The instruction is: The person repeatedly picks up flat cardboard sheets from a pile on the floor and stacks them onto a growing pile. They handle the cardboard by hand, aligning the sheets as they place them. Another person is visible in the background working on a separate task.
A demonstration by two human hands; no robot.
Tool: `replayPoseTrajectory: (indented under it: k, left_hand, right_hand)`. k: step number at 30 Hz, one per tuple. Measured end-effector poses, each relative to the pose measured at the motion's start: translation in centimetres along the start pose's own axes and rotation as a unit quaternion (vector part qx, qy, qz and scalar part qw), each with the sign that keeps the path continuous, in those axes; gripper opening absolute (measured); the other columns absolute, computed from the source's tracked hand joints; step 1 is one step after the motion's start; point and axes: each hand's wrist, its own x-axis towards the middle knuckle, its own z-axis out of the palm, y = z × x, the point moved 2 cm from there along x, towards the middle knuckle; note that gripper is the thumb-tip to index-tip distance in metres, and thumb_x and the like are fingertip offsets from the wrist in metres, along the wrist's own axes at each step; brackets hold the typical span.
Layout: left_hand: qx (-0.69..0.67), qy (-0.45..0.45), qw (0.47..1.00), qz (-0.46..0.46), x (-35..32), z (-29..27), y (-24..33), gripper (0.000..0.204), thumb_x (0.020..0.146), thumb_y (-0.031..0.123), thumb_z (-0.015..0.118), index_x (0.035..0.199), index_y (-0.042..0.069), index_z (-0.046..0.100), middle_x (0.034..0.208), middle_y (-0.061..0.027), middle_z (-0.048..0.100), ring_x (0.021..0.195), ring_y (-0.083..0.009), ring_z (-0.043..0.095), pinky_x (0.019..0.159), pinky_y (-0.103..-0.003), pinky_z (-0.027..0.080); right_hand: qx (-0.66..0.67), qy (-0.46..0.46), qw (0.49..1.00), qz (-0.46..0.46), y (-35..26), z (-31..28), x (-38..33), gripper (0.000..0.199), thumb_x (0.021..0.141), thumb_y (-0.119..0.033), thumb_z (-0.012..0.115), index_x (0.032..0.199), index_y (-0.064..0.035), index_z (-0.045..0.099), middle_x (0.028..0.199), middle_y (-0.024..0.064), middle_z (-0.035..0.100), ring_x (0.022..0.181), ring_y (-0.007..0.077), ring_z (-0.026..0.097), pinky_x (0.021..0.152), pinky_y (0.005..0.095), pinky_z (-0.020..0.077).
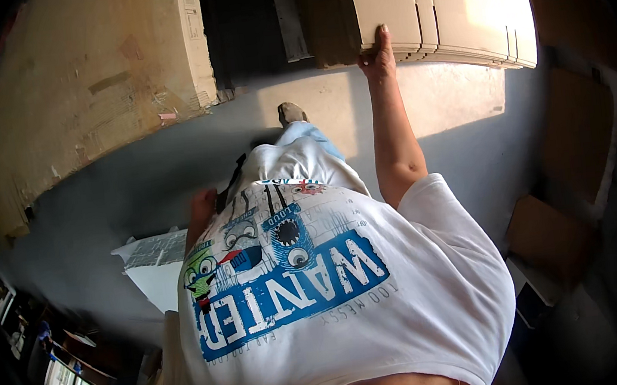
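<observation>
My right arm reaches forward to a stack of flattened cardboard boxes (454,8) at the far right. My right hand (378,57) grips the stack's near left corner, its thumb lying on the top sheet and its other fingers curled at the edge, mostly out of sight. My left hand (204,203) hangs low beside my left hip, close to a dark strap (233,176). It is dim and partly covered by my shirt, so its fingers do not show clearly.
A large worn cardboard-covered surface (87,88) stands at the far left. A dark gap separates it from the stack. A white box (154,257) is at my left side. Brown boards (577,134) lean at the right. Sunlight falls on the grey floor (456,98).
</observation>
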Motion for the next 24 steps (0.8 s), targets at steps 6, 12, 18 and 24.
replayPoseTrajectory:
  k: [6, 12, 18, 24]
  left_hand:
    - [-0.214, 0.105, 0.962, -0.133, -1.9, -1.9, -1.6, 0.033, 0.088, 0.034, 0.056, 0.096, 0.002, 0.059, 0.084, -0.007, 0.062, 0.073, -0.0173, 0.064, 0.055, -0.03, 0.046]
    - [-0.189, 0.178, 0.964, -0.051, -5.6, -0.4, -9.1, 0.029, 0.085, 0.03, 0.058, 0.092, 0.002, 0.063, 0.083, -0.0098, 0.064, 0.071, -0.0184, 0.064, 0.059, -0.032, 0.05]
    - [-0.269, 0.286, 0.885, -0.251, -10.8, 0.8, -13.9, 0.034, 0.082, 0.034, 0.056, 0.086, 0.001, 0.065, 0.075, -0.0135, 0.066, 0.073, -0.025, 0.065, 0.066, -0.035, 0.049]
    - [-0.496, 0.251, 0.767, -0.32, -17.0, 12.0, -24.1, 0.032, 0.081, 0.032, 0.056, 0.074, 0.001, 0.063, 0.072, -0.0126, 0.065, 0.07, -0.0243, 0.064, 0.063, -0.037, 0.048]
  right_hand:
    - [-0.007, -0.029, 0.999, -0.033, 1.3, 0.1, -1.4, 0.072, 0.07, -0.062, 0.064, 0.131, -0.0296, 0.046, 0.141, -0.0134, 0.036, 0.125, 0.0175, 0.031, 0.096, 0.0467, 0.0277]
    - [-0.104, -0.004, 0.994, -0.039, 0.0, -0.5, -3.0, 0.082, 0.072, -0.073, 0.048, 0.14, -0.0313, 0.03, 0.143, 0.0014, 0.032, 0.12, 0.0305, 0.041, 0.093, 0.0472, 0.039]
    - [-0.454, -0.091, 0.886, 0.016, 9.9, 4.9, -8.9, 0.058, 0.076, -0.059, 0.048, 0.122, -0.0242, 0.037, 0.117, 0.005, 0.04, 0.097, 0.0279, 0.047, 0.078, 0.0427, 0.0425]
    - [-0.874, -0.398, 0.258, 0.109, 25.3, 20.2, -26.3, 0.03, 0.081, -0.04, 0.05, 0.098, -0.0153, 0.049, 0.086, 0.0065, 0.051, 0.071, 0.0222, 0.053, 0.06, 0.0371, 0.0444]
